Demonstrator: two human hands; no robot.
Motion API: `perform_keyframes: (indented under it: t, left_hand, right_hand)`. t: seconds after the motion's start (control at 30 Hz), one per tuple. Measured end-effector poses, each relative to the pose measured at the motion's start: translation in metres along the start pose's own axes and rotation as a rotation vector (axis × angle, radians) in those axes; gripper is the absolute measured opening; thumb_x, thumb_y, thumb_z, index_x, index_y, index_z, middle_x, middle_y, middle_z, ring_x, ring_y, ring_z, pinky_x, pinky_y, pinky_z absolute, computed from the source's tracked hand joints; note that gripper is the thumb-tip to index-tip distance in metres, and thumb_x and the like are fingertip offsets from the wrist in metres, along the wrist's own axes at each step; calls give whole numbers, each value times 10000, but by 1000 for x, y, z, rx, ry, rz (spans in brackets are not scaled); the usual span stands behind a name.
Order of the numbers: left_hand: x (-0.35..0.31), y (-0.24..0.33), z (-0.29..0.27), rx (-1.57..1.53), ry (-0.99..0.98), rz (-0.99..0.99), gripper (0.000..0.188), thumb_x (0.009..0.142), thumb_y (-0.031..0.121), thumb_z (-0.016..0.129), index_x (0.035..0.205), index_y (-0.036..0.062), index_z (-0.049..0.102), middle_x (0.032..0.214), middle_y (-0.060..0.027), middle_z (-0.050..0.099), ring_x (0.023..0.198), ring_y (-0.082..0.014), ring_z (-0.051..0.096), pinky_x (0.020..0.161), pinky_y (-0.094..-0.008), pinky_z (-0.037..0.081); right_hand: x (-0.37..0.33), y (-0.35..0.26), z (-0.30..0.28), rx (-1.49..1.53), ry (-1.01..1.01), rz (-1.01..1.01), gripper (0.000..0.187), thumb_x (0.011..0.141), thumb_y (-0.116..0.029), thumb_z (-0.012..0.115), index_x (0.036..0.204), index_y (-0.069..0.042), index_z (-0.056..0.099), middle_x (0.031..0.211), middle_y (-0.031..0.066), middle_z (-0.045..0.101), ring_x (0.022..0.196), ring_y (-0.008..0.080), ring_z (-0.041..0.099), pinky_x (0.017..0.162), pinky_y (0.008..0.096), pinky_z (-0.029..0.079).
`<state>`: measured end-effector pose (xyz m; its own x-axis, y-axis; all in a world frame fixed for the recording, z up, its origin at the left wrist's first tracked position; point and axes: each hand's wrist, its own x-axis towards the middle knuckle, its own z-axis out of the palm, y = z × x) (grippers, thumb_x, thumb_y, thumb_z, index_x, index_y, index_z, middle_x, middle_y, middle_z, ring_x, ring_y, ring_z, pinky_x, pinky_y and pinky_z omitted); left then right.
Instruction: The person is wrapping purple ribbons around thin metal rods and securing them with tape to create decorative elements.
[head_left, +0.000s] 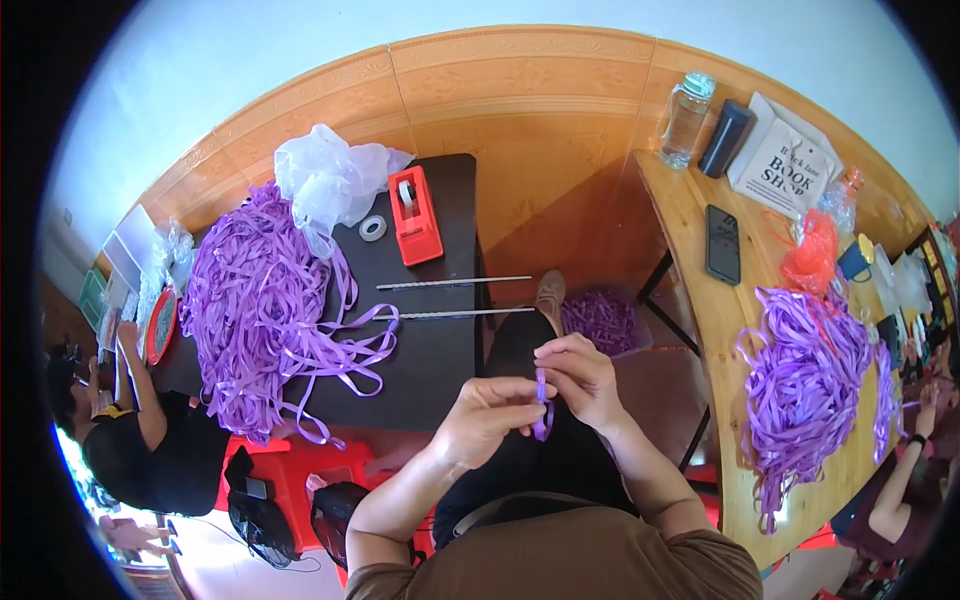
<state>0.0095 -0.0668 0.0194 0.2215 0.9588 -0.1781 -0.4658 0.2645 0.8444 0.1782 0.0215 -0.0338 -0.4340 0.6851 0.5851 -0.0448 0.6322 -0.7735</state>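
Over my lap, my left hand and my right hand pinch a short loop of purple ribbon between thumbs and fingertips. The two hands almost meet, with the loop hanging below the fingers. To the left, a large heap of purple ribbon covers much of the dark table, with loose loops trailing toward me. Two thin metal rods lie across that table's right part, one with ribbon near its left end. Behind them stand a red tape dispenser and a small tape roll.
A crumpled white plastic bag lies beside the heap. The wooden table at right holds another ribbon pile, a phone, a clear bottle and a dark flask. Purple scraps fill a floor container. People sit at both sides.
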Motion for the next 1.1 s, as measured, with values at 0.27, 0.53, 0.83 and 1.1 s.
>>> perform_keyframes:
  t: [0.27, 0.53, 0.83, 1.1]
  left_hand:
    - [15, -42, -13, -129, 76, -116, 254, 867, 42, 633, 1115, -12, 636, 864, -28, 650, 726, -78, 599, 640, -195, 463]
    - [87, -98, -45, 62, 259, 93, 131, 861, 26, 637, 979, 1, 686, 825, 19, 621, 722, -28, 529, 650, -181, 417]
    - [122, -76, -55, -68, 268, 486, 121, 868, 5, 622, 978, -15, 667, 906, -37, 627, 820, -79, 563, 757, -198, 436]
    - [131, -80, -61, -259, 434, 584, 166, 892, 25, 587, 1046, -21, 629, 957, -88, 648, 832, -155, 613, 777, -283, 493]
  right_hand:
    - [7, 29, -1, -344, 80, -133, 187, 712, 41, 677, 879, -33, 641, 852, 98, 635, 742, 270, 599, 648, 345, 415]
    - [53, 75, -10, -544, 151, -405, 247, 646, 96, 649, 875, 9, 612, 813, 111, 607, 702, 286, 574, 607, 360, 453]
    - [127, 106, -1, -397, 93, -489, 256, 666, 119, 656, 898, 13, 635, 832, 123, 610, 715, 289, 580, 620, 347, 467]
    - [139, 135, 38, -251, 68, -380, 186, 707, 107, 651, 859, 0, 650, 810, 105, 620, 717, 249, 582, 633, 324, 466]
